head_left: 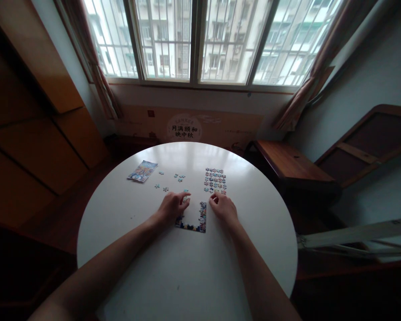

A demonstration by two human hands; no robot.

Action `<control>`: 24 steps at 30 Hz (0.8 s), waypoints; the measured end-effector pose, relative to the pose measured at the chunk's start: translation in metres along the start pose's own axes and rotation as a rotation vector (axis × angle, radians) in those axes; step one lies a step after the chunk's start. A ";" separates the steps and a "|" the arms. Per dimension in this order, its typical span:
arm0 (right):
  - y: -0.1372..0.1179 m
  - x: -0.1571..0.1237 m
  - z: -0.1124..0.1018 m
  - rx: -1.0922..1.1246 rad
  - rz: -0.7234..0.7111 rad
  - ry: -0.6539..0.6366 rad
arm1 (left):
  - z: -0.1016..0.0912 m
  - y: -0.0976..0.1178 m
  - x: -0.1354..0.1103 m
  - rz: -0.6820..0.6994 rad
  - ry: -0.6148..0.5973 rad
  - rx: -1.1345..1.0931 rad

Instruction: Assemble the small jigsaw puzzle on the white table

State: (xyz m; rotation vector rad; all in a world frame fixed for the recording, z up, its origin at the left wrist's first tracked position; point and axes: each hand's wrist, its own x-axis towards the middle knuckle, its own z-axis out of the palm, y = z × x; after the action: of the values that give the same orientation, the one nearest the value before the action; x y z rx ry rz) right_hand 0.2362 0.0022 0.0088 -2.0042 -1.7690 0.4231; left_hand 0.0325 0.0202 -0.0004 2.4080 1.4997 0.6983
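A partly joined jigsaw frame [200,220] lies on the round white table [187,267], between my hands. My left hand [172,206] rests at the frame's left side, fingers pinched on a small puzzle piece. My right hand [222,207] sits at the frame's right side, fingers curled together at the near edge of a spread of loose pieces [215,179]; what they hold is too small to make out. A few more loose pieces [178,177] lie scattered beyond my left hand.
A printed picture card or packet [142,171] lies at the table's far left. A wooden side table [289,162] stands to the right, wooden cabinets [36,147] to the left. A barred window [200,40] with curtains is behind the table.
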 end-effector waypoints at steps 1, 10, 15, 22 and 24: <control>0.000 0.000 0.000 -0.005 0.000 0.000 | 0.000 0.000 0.000 -0.039 -0.012 0.015; 0.001 0.003 0.006 0.137 -0.128 0.019 | 0.000 0.001 -0.002 0.042 -0.078 0.049; 0.000 0.004 0.012 0.235 -0.283 -0.024 | 0.000 0.002 -0.002 0.085 -0.085 0.063; 0.000 0.001 0.017 0.191 -0.269 -0.021 | 0.001 0.001 -0.002 0.103 -0.085 0.082; -0.001 0.000 0.017 0.183 -0.269 -0.010 | 0.001 0.001 -0.002 0.101 -0.088 0.089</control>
State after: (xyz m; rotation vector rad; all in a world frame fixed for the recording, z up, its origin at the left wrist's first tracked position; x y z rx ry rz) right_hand 0.2272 0.0043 -0.0055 -1.6164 -1.8980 0.4882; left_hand 0.0332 0.0180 -0.0009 2.5594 1.4117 0.5478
